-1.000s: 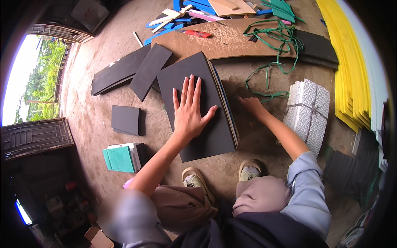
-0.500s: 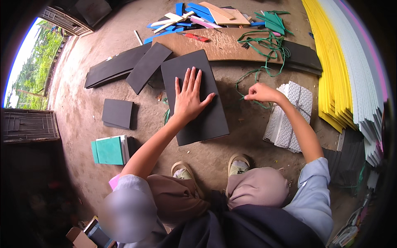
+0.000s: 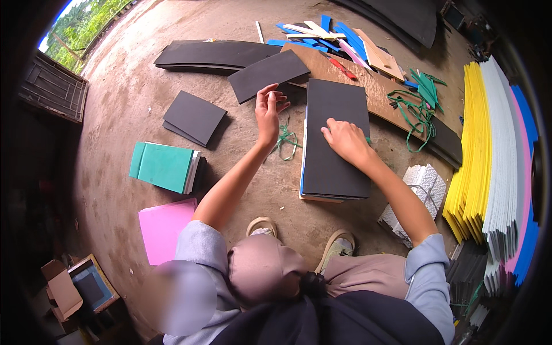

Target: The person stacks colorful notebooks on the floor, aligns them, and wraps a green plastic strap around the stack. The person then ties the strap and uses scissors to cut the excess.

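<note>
A tall rectangular stack of foam sheets (image 3: 336, 172) stands on the floor before me. Its top is black, with white, blue and tan layers showing at the edges. My right hand (image 3: 347, 140) rests on that top with its fingers bent closed; anything inside them is hidden. A bit of green string (image 3: 368, 140) shows at the stack's right edge, by this hand. Left of the stack, my left hand (image 3: 269, 118) is raised with loosely curved fingers apart and nothing visible in them. Below its fingers, a tangle of green string (image 3: 286, 140) lies on the floor.
Black sheets (image 3: 195, 118), a green-topped stack (image 3: 164, 167) and a pink sheet (image 3: 167, 227) lie to the left. Ahead are a brown board (image 3: 313, 63), a red cutter knife (image 3: 343, 68) and coloured offcuts (image 3: 339, 37). White textured sheets (image 3: 411, 192) and yellow sheets (image 3: 468, 144) are right.
My left hand has lifted off the stack and moved to its left. My right hand, which was pinching green string beside the stack, has moved onto its top. The view has turned.
</note>
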`<state>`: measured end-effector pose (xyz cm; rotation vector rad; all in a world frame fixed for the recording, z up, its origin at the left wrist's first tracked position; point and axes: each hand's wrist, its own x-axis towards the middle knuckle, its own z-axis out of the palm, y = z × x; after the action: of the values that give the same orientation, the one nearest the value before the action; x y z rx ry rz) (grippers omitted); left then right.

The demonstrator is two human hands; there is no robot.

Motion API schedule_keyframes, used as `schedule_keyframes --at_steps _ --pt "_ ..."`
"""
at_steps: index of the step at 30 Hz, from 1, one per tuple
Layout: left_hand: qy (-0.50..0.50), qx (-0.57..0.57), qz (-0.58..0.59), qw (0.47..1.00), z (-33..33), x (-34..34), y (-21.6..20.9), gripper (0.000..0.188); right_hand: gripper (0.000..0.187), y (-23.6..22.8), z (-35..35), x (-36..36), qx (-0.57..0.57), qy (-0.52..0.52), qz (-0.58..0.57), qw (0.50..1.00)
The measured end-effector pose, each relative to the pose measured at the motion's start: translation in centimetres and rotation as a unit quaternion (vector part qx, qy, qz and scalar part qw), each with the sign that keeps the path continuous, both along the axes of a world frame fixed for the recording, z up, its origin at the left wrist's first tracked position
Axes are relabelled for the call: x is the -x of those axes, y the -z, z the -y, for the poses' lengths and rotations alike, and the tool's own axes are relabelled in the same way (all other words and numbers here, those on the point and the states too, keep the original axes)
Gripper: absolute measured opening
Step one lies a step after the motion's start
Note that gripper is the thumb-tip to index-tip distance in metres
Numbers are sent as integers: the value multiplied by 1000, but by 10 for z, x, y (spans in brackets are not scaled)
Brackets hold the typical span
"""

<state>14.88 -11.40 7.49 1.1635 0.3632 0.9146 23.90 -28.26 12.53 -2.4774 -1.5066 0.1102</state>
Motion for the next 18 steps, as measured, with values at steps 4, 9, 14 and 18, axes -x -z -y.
schedule_keyframes --at_steps 4,9,14,18 --pt "14 -299 -237 924 -37 52 66 17 17 26 10 10 -165 -19 110 980" --pt "81 -579 -312 749 -31 40 137 30 18 25 5 14 -147 -2 110 983" --pt "72 -661 -404 628 -37 19 174 29 19 22 2 12 -141 6 87 986" --pt "108 -626 -331 697 -63 32 167 19 18 23 5 10 -133 20 81 988"
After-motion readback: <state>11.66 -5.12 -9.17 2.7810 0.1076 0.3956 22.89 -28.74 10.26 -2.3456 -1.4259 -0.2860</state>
